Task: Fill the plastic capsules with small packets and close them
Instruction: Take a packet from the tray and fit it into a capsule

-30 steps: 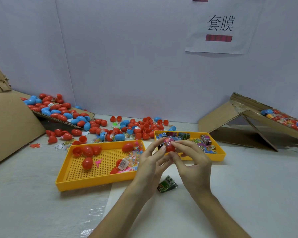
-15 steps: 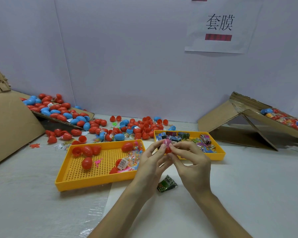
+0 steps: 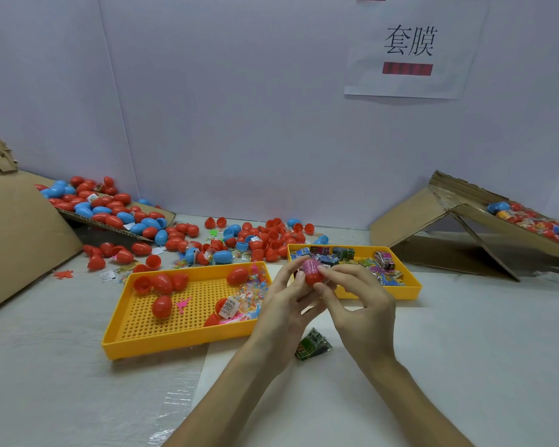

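A red capsule half (image 3: pixel 313 278) sits between my two hands above the table, with a pink packet (image 3: pixel 311 265) sticking out of its top. My left hand (image 3: pixel 284 304) holds the capsule from the left with fingertips. My right hand (image 3: pixel 360 301) pinches it from the right, thumb below and fingers over the packet. Behind my hands, a small yellow tray (image 3: pixel 410 287) holds several colourful packets. A larger yellow perforated tray (image 3: pixel 175 340) on the left holds red capsule pieces (image 3: pixel 162 306) and small clear-wrapped toys.
A green packet (image 3: pixel 313 345) lies on the table under my wrists. Loose red and blue capsules (image 3: pixel 188 233) litter the back of the table and a cardboard ramp (image 3: pixel 13 240) at left. A second cardboard ramp (image 3: pixel 459 227) at right carries filled capsules.
The pink packet has sunk further into the red capsule half as my right fingers press over it. Both hands stay in about the same place.
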The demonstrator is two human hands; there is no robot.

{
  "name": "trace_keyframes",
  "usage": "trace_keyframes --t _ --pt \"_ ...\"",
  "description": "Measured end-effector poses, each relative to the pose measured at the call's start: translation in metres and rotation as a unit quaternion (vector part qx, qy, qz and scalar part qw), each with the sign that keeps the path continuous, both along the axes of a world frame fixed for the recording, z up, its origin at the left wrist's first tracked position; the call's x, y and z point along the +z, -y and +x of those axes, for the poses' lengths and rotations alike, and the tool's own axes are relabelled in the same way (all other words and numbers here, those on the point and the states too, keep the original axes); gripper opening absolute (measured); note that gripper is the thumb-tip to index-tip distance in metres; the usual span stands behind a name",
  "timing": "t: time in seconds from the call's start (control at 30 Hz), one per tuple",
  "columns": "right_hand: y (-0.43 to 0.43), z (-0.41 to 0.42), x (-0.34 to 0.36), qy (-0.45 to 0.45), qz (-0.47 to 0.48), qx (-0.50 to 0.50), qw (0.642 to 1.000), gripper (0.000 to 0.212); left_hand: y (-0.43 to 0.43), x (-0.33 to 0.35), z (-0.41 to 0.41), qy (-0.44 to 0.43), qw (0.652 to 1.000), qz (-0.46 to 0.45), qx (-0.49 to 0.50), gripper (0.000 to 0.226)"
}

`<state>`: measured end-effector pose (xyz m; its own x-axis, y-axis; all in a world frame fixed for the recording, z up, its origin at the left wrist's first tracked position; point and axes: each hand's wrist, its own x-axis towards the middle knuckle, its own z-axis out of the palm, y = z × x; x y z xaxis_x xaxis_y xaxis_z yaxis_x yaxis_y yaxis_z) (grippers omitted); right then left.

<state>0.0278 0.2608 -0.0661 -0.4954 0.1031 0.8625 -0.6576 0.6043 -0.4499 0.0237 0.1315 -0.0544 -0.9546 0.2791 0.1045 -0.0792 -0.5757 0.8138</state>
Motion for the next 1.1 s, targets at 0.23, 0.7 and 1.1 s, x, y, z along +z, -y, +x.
trace_keyframes --t 0.23,0.7,1.1 --pt "-0.0003 -0.0002 -0.0004 -0.009 0.003 0.002 1.0 0.021 -0.0003 0.001 0.0008 -0.002 1.0 -0.022 0.002 0.027" --pt "-0.0022 -0.0033 0.0042 0.139 -0.124 0.095 0.978 0.016 0.0011 -0.0007 -0.0018 0.007 0.999 -0.032 0.003 0.037" --pt "-0.0028 -0.0043 0.0055 0.228 -0.214 0.183 0.932 0.014 -0.0019 -0.0042 -0.0032 0.006 0.997 -0.081 0.011 0.037"
